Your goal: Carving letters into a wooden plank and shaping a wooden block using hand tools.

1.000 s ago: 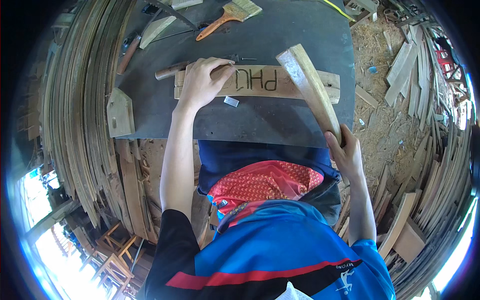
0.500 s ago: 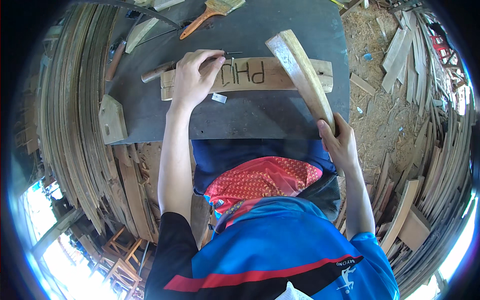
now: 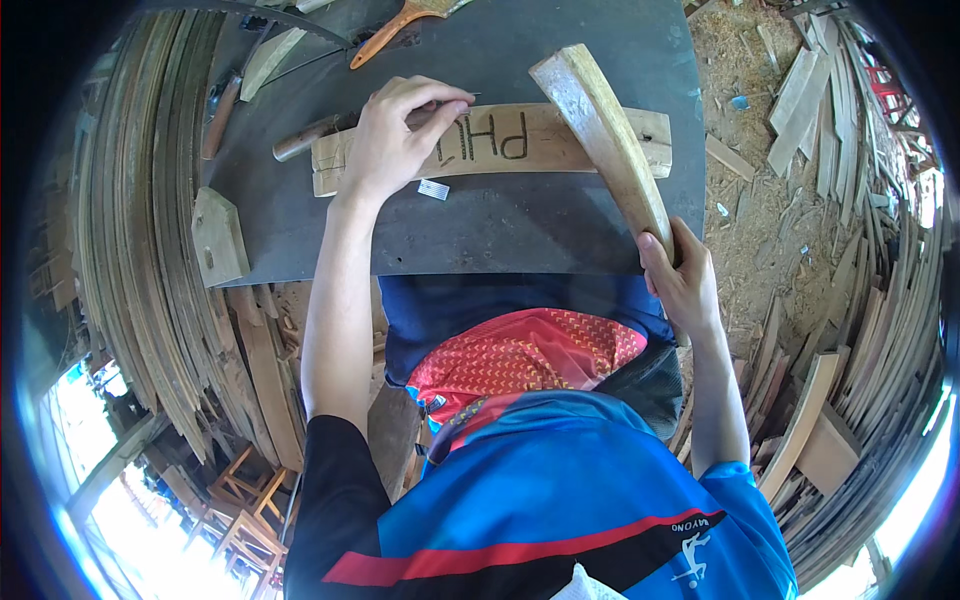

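Note:
A slightly curved wooden board [image 3: 545,150] with dark carved lettering lies across the table. My left hand [image 3: 395,145] is over its left part, thumb and forefinger pinched together. A thin nail [image 3: 476,94] pokes out a little past those fingertips, just beyond the board's far edge; the rest of it is hidden. My right hand [image 3: 682,275] is wrapped round the near end of a thick, curved wooden block [image 3: 610,145]. That block slants up and left above the right part of the board, and I cannot tell whether it touches it.
On the dark table [image 3: 480,235] are a paintbrush [image 3: 385,38], a tool with a round wooden handle [image 3: 300,142], a small striped white piece [image 3: 433,189] and a pointed wooden block [image 3: 217,238]. Stacked planks [image 3: 150,220] line the left; scrap wood [image 3: 800,90] covers the ground at right.
My left fingertips have shifted right along the nail, so less of it shows. The whole view has shifted slightly. My right hand keeps its hold on the curved block.

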Demonstrator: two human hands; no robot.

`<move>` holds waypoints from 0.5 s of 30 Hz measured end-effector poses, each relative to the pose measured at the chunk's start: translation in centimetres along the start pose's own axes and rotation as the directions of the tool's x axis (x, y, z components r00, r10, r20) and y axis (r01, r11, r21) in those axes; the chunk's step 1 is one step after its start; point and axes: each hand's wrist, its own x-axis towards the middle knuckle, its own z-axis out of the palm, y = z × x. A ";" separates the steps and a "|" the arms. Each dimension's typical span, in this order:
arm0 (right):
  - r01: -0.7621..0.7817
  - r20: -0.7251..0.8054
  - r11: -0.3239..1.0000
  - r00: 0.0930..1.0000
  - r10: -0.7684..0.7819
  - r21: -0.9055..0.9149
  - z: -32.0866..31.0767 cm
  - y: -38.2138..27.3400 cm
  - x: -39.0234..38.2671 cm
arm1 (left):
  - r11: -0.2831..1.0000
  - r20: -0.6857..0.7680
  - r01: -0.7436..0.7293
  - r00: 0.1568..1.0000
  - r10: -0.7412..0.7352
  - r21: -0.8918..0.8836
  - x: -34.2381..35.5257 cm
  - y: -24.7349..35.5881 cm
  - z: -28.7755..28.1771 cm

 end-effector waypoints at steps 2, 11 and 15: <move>-0.001 0.009 1.000 1.000 0.001 -0.014 -0.1 -0.1 0.0 | 1.000 -0.035 0.006 0.999 -0.005 0.029 -0.3 0.9 0.4; -0.015 0.008 0.999 1.000 0.015 0.047 0.1 0.1 0.2 | 0.969 -0.002 -0.027 1.000 0.028 0.245 -0.3 -0.4 -0.8; -0.024 0.021 0.998 1.000 0.022 0.059 0.1 0.2 0.2 | 0.983 0.179 -0.023 0.984 -0.010 0.181 1.6 -0.7 -1.4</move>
